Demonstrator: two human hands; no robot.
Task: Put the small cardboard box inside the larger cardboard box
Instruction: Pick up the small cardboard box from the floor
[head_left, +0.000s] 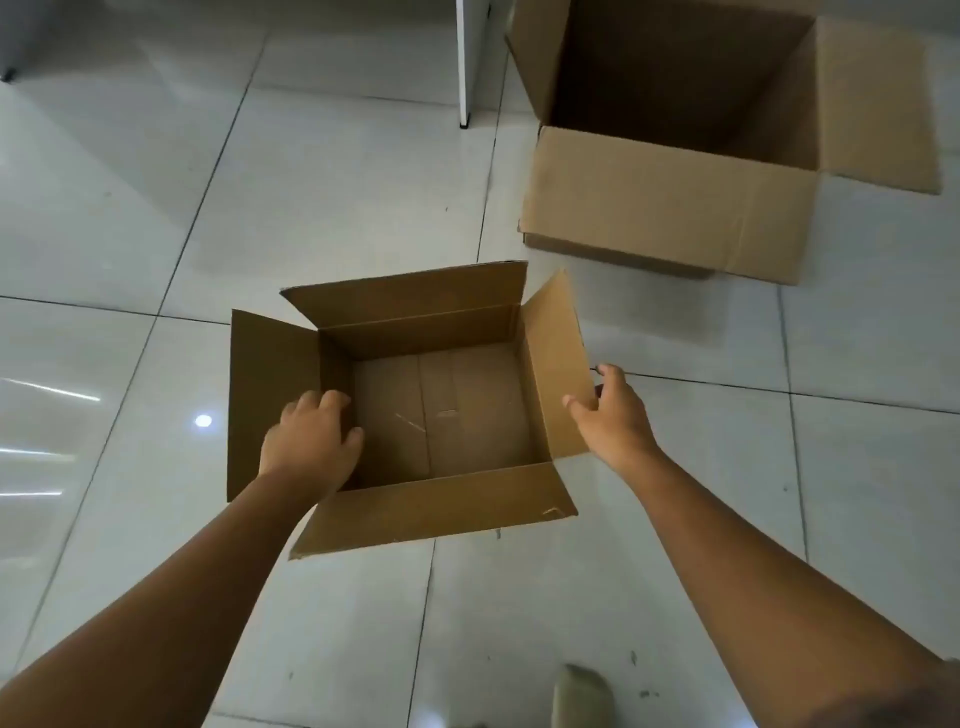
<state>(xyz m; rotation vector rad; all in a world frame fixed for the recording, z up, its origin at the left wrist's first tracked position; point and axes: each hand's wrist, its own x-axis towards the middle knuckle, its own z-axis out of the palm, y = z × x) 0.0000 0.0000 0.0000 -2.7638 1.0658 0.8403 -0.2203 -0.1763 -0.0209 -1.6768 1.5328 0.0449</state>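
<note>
The small cardboard box (441, 410) is in the middle of the view, over the tiled floor, with all its flaps open and nothing inside. My left hand (311, 441) grips its left wall, fingers curled over the rim into the box. My right hand (610, 415) holds the edge of the right flap, thumb on the inner face and fingers behind it. The larger cardboard box (670, 208) stands on the floor at the upper right, open at the top, its inside dark and seemingly empty.
Glossy white floor tiles (156, 208) surround both boxes. A white furniture leg (470, 62) stands just left of the larger box. A grey object (21, 36) sits in the top left corner. A shoe tip (579, 691) shows at the bottom edge.
</note>
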